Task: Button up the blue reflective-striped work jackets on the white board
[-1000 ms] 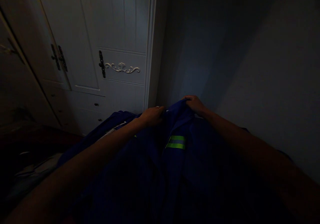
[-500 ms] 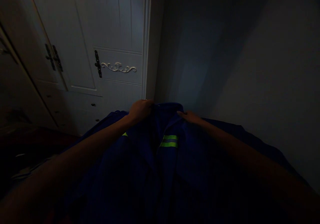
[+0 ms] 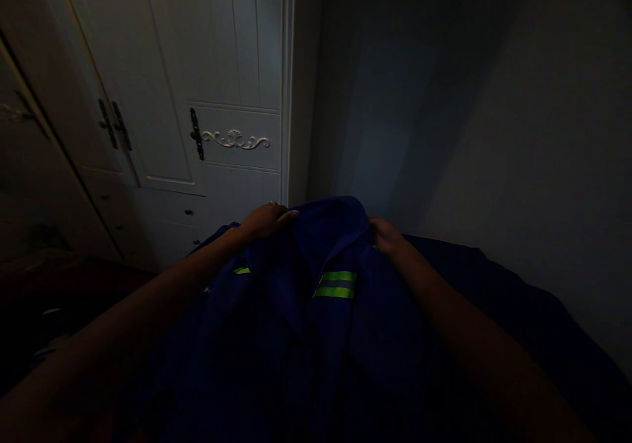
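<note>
— Where's the jacket (image 3: 320, 338)?
— Below the wardrobe (image 3: 197, 101), to its right, collar raised.
— The hands?
— Apart. The right hand (image 3: 385, 234) clutches the collar; the left hand (image 3: 264, 221) lies on it, grip unclear.

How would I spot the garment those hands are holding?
Start at the white wardrobe on the left. Below it spreads a dark blue jacket, held near the collar by the left hand and right hand. Only it has bright yellow-green stripes.
</note>
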### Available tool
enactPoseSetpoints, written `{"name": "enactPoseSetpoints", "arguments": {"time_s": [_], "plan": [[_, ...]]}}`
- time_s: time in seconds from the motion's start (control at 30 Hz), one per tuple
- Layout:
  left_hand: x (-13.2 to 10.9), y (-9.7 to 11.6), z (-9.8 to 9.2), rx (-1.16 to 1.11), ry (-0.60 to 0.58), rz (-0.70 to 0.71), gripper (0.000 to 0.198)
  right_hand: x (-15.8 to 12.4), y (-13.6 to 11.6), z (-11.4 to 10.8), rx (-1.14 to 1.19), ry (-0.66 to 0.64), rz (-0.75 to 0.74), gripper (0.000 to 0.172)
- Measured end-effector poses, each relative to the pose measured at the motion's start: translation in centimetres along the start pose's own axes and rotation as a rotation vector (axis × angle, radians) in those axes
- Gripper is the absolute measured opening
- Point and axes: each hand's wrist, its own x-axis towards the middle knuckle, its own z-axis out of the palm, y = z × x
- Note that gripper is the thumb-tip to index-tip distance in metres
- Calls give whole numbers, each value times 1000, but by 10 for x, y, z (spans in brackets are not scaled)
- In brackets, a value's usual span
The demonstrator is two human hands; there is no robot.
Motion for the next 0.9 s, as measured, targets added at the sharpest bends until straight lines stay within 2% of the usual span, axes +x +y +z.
{"name": "enactPoseSetpoints", "arguments": {"time_s": [0.03, 0.1, 0.17, 0.23, 0.3, 0.4, 0.47, 0.5, 0.53, 0.6, 0.7, 0.8, 0.9], "plan": [[0, 11, -2, 32, 42, 51, 51, 0, -3, 4, 31, -22, 6, 33], [1, 36, -6, 84, 154, 202, 67, 0, -10, 12, 99, -63, 11, 33], [4, 62, -11, 77, 258, 353, 73, 1, -16, 16, 140, -85, 10, 32], [11, 82, -16, 61, 306, 426, 65, 0, -22, 17, 155, -69, 2, 29], [17, 94, -21, 90, 265, 459, 51, -3, -27, 15, 144, 7, -6, 27], [25, 98, -26, 181, 167, 491, 40, -23, -39, 11, 102, 249, -47, 32], [27, 98, -28, 233, 164, 492, 35, -45, -50, 15, -41, 410, -170, 36], [27, 98, -29, 253, 178, 492, 33, -57, -57, 19, -165, 448, -250, 38], [27, 99, -30, 268, 202, 496, 30, -69, -62, 25, -325, 437, -318, 41], [27, 101, -32, 296, 265, 520, 25, -86, -71, 40, -630, 367, -357, 50], [26, 104, -38, 350, 359, 597, 21, -93, -73, 58, -869, 339, -260, 58], [24, 102, -44, 390, 399, 631, 21, -87, -68, 60, -892, 366, -197, 47], [23, 93, -46, 413, 403, 589, 21, -81, -66, 45, -730, 330, -199, 33]]}}
